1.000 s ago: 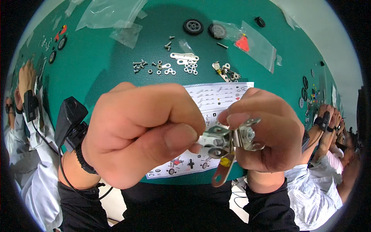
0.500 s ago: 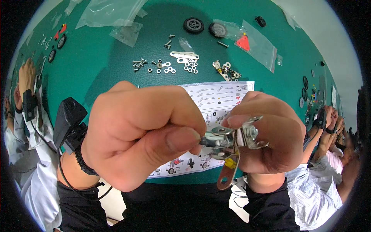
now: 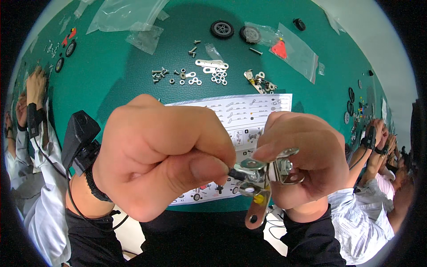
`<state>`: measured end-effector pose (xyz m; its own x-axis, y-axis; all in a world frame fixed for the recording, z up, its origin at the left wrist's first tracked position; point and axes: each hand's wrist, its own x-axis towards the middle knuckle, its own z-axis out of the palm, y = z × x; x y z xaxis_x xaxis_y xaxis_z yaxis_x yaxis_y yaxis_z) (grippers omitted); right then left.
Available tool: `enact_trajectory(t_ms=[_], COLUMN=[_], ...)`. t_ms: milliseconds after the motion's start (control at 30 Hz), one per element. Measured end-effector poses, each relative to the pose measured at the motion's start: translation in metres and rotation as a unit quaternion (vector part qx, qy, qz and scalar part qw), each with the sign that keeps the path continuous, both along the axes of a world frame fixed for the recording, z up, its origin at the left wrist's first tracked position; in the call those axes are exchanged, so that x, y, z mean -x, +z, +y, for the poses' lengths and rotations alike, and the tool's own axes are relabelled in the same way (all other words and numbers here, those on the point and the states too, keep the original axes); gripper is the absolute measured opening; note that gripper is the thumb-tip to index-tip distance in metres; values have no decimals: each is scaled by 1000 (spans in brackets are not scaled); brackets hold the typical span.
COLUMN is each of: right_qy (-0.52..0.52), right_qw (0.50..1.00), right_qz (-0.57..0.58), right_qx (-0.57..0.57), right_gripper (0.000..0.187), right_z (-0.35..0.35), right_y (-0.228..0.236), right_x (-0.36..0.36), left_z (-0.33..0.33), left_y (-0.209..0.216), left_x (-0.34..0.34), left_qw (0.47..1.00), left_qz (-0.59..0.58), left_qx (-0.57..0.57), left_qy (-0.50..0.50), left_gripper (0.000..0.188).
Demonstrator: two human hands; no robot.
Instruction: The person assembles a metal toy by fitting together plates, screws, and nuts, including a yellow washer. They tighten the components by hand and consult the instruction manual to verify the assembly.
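Observation:
Close in front of me, my right hand [image 3: 307, 155] is closed on a small assembly of shiny metal brackets [image 3: 278, 171], bolted together. A yellow part [image 3: 258, 199] sits on its flat strip, which hangs down with a round hole at its end. From the other side, my left hand [image 3: 164, 155] pinches a dark, thin, rod-like piece [image 3: 237, 174] between thumb and forefinger. That piece meets the left end of the assembly; most of it is hidden in my fingers, so its kind cannot be made out.
Beneath my hands lies a printed instruction sheet [image 3: 267, 107]. Beyond it are screws [image 3: 160, 73], nuts [image 3: 219, 78], metal strips [image 3: 212, 65], another bracket assembly [image 3: 260, 81], a wheel [image 3: 222, 29] and a bagged red triangular part [image 3: 279, 48]. Other people work at both sides.
The assembly has tilted, its hanging strip swinging down and leftward. My right fingers have shifted slightly lower, and more of the dark piece shows beside my left fingertips.

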<state>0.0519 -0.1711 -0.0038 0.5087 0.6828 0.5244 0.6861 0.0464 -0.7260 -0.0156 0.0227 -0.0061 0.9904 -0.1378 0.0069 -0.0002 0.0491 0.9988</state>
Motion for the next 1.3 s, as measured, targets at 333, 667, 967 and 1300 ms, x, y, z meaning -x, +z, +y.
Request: enact_trajectory(t_ms=[333,667,967,1300], right_qy=[31,51,44,49], right_qw=[987,998,997,997], right_qz=[152,45,51,37], right_qx=[-46,5,34,37], right_gripper=[26,31,38,46], right_z=[5,-1,1,-1], right_y=[-12,1,3,2], right_x=[6,-6,-4,-6], left_z=[3,-2,-2,-2], left_y=[-1,-1,3,3], left_x=[0,-3,0,-1], left_qw=[999,999,999,1000], left_qz=[-20,-29,25,-4], left_qx=[-44,-39,32,-2], left_qy=[-6,-5,-32,-26], left_gripper=[47,49,47,46])
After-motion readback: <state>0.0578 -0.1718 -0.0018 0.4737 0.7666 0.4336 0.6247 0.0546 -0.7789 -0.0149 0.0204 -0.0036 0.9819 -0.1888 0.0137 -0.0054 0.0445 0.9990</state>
